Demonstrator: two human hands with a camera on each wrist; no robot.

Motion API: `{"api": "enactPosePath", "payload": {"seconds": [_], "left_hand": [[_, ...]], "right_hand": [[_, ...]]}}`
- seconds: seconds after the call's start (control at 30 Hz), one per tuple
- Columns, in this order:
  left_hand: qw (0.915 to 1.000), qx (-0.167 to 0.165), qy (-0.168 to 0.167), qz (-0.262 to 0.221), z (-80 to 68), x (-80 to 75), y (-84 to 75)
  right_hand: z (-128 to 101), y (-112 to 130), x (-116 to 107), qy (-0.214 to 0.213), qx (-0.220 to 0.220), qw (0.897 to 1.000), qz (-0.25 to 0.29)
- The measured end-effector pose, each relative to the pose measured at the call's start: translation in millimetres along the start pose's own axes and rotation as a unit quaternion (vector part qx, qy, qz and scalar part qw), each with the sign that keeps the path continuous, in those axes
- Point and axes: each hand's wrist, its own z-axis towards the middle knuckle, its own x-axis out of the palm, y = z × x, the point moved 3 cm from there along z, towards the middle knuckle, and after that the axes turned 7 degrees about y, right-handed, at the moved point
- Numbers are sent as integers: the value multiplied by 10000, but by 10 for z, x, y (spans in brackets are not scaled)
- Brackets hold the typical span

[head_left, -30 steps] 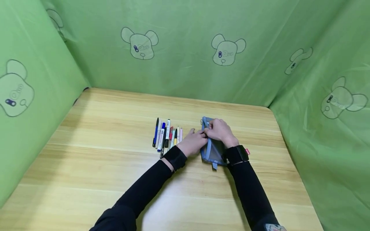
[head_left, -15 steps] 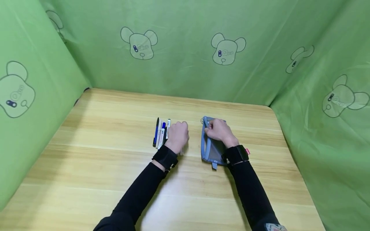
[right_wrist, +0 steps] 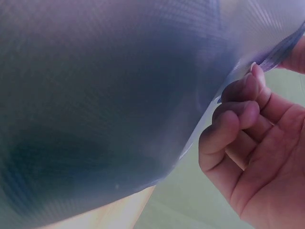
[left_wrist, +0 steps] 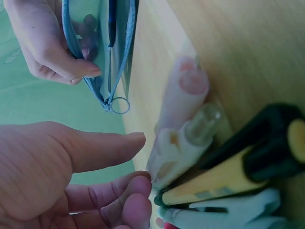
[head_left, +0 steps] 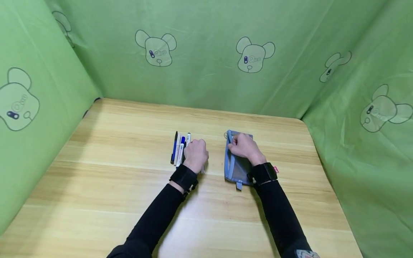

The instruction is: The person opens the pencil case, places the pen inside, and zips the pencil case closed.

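Note:
My left hand (head_left: 196, 154) is over the right part of a row of pens (head_left: 175, 148) and hides several of them. In the left wrist view, its thumb stands apart from the curled fingertips, close to a pink-ended pen (left_wrist: 186, 88), a pale pen (left_wrist: 183, 148) and a yellow pen with black parts (left_wrist: 214, 183). Nothing shows between thumb and fingers. To the right, my right hand (head_left: 246, 147) pinches the zipped edge of a blue mesh pencil case (head_left: 240, 172). The case's mouth gapes, and a dark blue pen (left_wrist: 112, 24) shows inside it.
The pens and the case lie on a wooden table (head_left: 129, 200), with bare wood between them. Green cloth walls (head_left: 206, 86) with bear-head prints stand at the back and both sides. A small ring (left_wrist: 119, 105) hangs at the zip's end.
My left hand has gone from the case's mouth leftward to the pens, then shifted slightly nearer to me. The right hand has kept its hold on the case.

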Motion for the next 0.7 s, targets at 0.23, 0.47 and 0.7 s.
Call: {"api": "enactPosePath", "payload": {"seconds": [0.23, 0.47, 0.7], "left_hand": [[9998, -103, -168, -77, 12, 47, 16], [9994, -150, -157, -273, 21, 110, 23], [9985, -211, -170, -486, 24, 133, 5]], "right_hand": [[-1, 1, 5, -26, -30, 10000, -10], [-9, -5, 9, -42, -74, 10000, 42], [-9, -21, 21, 1, -97, 9999, 35]]}}
